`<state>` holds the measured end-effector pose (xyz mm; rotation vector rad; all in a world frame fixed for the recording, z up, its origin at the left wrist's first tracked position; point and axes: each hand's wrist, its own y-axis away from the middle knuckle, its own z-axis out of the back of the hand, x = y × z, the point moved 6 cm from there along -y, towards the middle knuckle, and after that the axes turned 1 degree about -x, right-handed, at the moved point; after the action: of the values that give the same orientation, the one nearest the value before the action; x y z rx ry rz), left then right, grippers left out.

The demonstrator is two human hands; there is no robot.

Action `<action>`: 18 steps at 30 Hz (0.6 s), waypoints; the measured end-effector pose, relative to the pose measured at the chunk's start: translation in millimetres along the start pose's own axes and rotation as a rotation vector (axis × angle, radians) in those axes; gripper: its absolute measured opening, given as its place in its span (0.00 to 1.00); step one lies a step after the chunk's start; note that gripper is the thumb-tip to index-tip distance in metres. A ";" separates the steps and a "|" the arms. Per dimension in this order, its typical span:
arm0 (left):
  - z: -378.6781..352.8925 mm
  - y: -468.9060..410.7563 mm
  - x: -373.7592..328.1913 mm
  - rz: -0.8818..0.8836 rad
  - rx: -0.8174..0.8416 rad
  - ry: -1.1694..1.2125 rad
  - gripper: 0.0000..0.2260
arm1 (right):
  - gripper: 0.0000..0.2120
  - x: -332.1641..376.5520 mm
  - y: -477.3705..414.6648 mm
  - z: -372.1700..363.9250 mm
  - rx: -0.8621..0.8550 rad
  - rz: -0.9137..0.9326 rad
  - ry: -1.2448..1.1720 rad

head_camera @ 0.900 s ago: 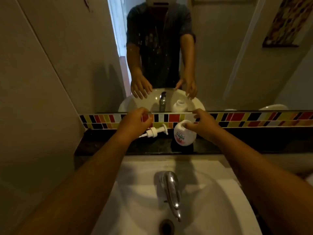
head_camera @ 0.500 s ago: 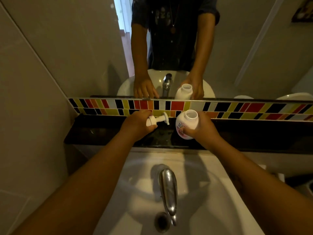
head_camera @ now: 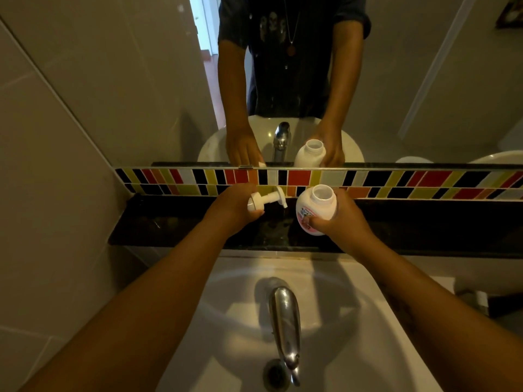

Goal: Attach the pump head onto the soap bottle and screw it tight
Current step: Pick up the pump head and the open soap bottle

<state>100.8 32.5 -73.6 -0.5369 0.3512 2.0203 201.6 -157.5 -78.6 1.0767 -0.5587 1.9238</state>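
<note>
I see the left hand (head_camera: 237,206) clamped on a white plastic pump head (head_camera: 264,200), lying sideways. The right hand (head_camera: 339,219) grips a round white soap bottle (head_camera: 315,209), pink label, mouth open, over the dark stone worktop (head_camera: 169,227).

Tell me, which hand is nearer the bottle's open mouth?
Right. The right hand grips the soap bottle itself; the left hand holds the pump head off to its left.

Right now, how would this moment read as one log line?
left hand: holds pump head | right hand: holds soap bottle, neck open | pump not yet on bottle | above dark ledge
</note>
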 end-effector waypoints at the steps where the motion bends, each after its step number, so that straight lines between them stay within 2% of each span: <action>1: 3.9 2.9 -1.9 -0.012 -0.013 0.035 0.19 | 0.30 1.4 1.1 0.8 0.002 0.004 0.005; 5: 29.0 14.7 -14.7 -0.065 -0.094 0.190 0.20 | 0.29 8.4 4.0 4.3 0.002 0.022 -0.006; 11: 57.3 23.7 -26.7 0.101 -0.139 0.652 0.21 | 0.31 8.2 6.6 1.2 0.011 0.009 0.027; 15: 64.3 24.4 -32.8 0.154 -0.140 0.784 0.22 | 0.33 3.7 8.5 3.7 0.017 -0.022 0.026; 18: 65.6 24.2 -36.8 0.161 -0.133 0.916 0.20 | 0.34 1.3 8.1 3.9 0.038 -0.016 0.018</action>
<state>80.4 23.3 2.2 -1.5553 0.8218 1.8401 196.3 -164.1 -75.3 1.0835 -0.5035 1.9350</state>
